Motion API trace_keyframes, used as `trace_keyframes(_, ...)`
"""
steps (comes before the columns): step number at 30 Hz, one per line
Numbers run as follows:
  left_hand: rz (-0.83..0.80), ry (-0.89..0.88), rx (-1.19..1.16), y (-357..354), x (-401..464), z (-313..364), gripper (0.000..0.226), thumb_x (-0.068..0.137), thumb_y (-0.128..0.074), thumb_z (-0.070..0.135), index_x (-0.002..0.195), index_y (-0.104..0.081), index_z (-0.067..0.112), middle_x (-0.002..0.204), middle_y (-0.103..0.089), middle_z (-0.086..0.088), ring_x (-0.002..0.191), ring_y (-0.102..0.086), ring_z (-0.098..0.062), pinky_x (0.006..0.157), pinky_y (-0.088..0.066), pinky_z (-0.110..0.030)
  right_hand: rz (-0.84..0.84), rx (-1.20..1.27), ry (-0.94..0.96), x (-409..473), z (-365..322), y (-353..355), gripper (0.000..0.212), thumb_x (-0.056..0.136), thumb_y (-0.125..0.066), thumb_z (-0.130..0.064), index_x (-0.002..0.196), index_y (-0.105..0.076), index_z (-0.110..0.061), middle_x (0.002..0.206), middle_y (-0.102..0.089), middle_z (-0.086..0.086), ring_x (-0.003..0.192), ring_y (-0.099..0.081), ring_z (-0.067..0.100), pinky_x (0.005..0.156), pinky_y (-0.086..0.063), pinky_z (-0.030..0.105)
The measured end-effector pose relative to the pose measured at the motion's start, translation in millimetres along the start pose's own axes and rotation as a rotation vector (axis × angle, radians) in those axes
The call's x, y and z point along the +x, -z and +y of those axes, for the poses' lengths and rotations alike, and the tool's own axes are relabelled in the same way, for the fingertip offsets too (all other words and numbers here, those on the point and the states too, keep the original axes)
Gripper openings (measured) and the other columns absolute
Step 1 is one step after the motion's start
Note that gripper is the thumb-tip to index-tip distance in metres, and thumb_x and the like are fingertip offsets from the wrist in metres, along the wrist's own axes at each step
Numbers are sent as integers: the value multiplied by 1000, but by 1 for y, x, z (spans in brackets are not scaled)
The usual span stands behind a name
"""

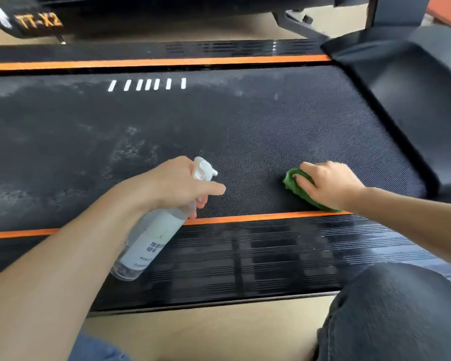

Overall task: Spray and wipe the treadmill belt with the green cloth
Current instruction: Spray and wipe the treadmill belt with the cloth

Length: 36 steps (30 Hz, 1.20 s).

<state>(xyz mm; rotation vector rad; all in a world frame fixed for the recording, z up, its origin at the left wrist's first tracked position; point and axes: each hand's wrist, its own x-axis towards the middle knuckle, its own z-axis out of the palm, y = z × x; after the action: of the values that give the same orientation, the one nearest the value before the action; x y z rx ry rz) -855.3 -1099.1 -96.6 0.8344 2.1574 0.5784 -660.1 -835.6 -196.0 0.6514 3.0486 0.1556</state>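
Observation:
The black textured treadmill belt (219, 121) runs across the view, with pale dusty patches on its left and far parts. My left hand (175, 182) grips a white spray bottle (151, 241) by its neck, index finger stretched out along the trigger, nozzle pointing right over the belt's near edge. My right hand (328, 185) presses the bunched green cloth (294, 187) onto the belt near its near right edge, fingers curled over the cloth.
Orange strips (258, 218) border the belt on both sides, with a ribbed black side rail (271, 256) closest to me. The black motor cover (406, 100) rises at the right. My knee (396, 313) is at the lower right on a tan floor (206, 334).

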Motion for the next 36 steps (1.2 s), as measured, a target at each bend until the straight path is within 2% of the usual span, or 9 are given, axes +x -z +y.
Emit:
trace_keyframes(3,7,-27,-63,6,0,-6,45,93,-73,48,81,-75,4,87,-79,-3,61,-75,-15,55,-56,-14,-36,53,188,5,-36,9,37,97,-26,-52,90,-46,-21,91,-67,5,85,-65,35,67,-48,40)
trace_keyframes(7,73,-30,-146,18,1,-12,44,95,-71,47,78,-74,6,69,-77,0,56,-72,-12,55,-54,-15,-79,78,609,45,-135,15,38,102,-29,-48,101,-53,-19,95,-67,4,81,-63,34,66,-45,38)
trace_keyframes(10,138,-35,-277,27,0,-19,44,96,-70,45,73,-71,7,88,-79,-13,59,-72,-19,66,-57,-27,-54,60,738,74,-190,15,37,102,-36,-45,105,-59,-17,95,-69,6,77,-63,36,63,-42,37)
trace_keyframes(12,140,-36,-337,30,-1,-22,45,96,-70,44,73,-70,6,93,-78,-18,61,-72,-22,70,-58,-31,-27,111,745,74,-191,13,35,101,-38,-46,97,-58,-18,90,-69,4,73,-63,34,61,-43,36)
trace_keyframes(15,122,-35,-351,31,0,-24,47,95,-69,48,71,-70,8,94,-79,-16,65,-74,-24,77,-61,-37,-26,153,715,51,-134,8,33,100,-37,-49,88,-52,-22,83,-66,-2,71,-61,29,58,-41,33)
trace_keyframes(21,99,-33,-288,30,5,-25,49,96,-66,52,71,-70,10,87,-79,-8,60,-74,-18,55,-57,-19,10,66,508,4,-13,6,31,100,-29,-52,83,-36,-28,71,-56,-7,58,-58,23,48,-30,24)
trace_keyframes(26,84,-29,-280,30,9,-24,51,98,-64,53,73,-71,9,88,-79,-7,60,-74,-18,60,-59,-23,46,96,723,37,-83,7,27,103,-37,-44,89,-45,-22,79,-59,-1,68,-61,27,51,-49,37)
trace_keyframes(31,139,-1,-365,35,11,-30,50,97,-66,51,70,-67,9,87,-78,-11,62,-73,-23,78,-59,-37,79,130,779,90,-174,11,33,101,-44,-42,87,-57,-15,78,-64,2,63,-61,33,52,-47,36)
trace_keyframes(36,157,28,-425,41,12,-39,54,96,-65,54,70,-69,7,86,-79,-13,65,-74,-26,90,-61,-47,26,115,760,46,-99,4,32,102,-37,-45,85,-48,-21,78,-61,-2,68,-61,27,53,-45,36)
